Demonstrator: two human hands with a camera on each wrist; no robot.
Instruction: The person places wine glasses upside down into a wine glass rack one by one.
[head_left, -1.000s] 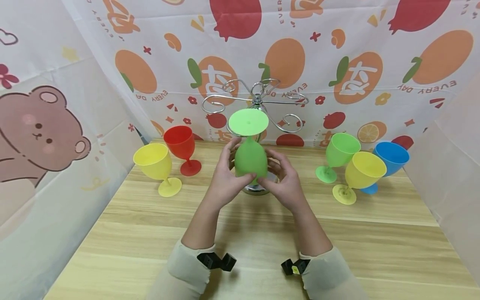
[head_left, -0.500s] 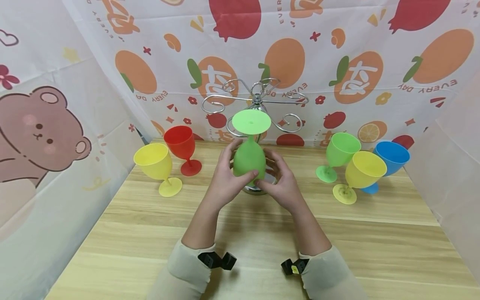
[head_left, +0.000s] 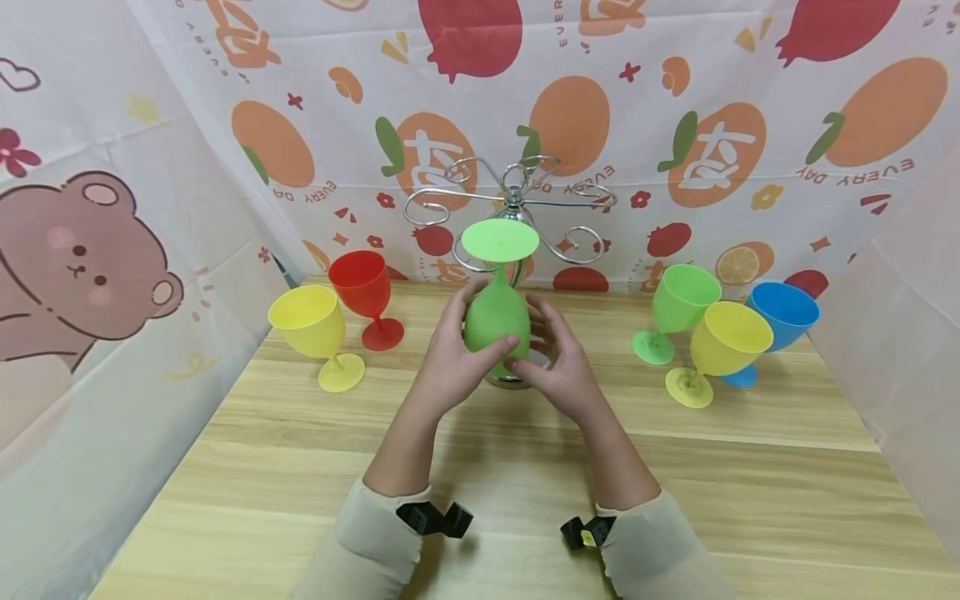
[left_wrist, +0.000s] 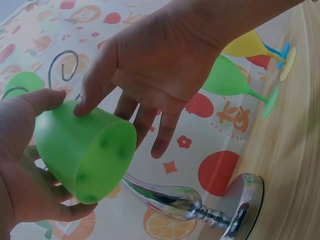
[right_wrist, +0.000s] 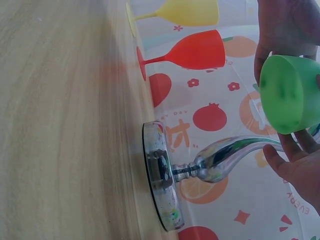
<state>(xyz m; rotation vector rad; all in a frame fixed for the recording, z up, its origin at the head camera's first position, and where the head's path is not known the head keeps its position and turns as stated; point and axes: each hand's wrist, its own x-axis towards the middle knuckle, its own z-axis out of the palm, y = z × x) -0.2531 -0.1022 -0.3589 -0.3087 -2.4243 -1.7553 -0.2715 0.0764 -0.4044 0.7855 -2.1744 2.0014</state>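
An upside-down green goblet (head_left: 497, 317) is in front of the chrome scroll-armed stand (head_left: 517, 206), its round foot uppermost. My left hand (head_left: 456, 354) grips the bowl from the left, thumb across the near side and fingers behind. From the right, my right hand (head_left: 564, 367) holds it more loosely, thumb touching the bowl low down and fingers spread along the far side. In the left wrist view the bowl's open mouth (left_wrist: 107, 160) faces the lower right. A wire arm passes close to the foot (left_wrist: 25, 82); whether the stem touches it I cannot tell.
On the left of the wooden table (head_left: 300, 500) stand a yellow goblet (head_left: 307, 321) and a red goblet (head_left: 362, 283). Green (head_left: 682, 300), yellow (head_left: 727, 342) and blue (head_left: 787, 317) goblets stand close together on the right. A fruit-print cloth (head_left: 570, 50) hangs behind.
The green goblet first shifted slightly right at its foot, then a little back left. Both hands keep nearly the same place around the bowl.
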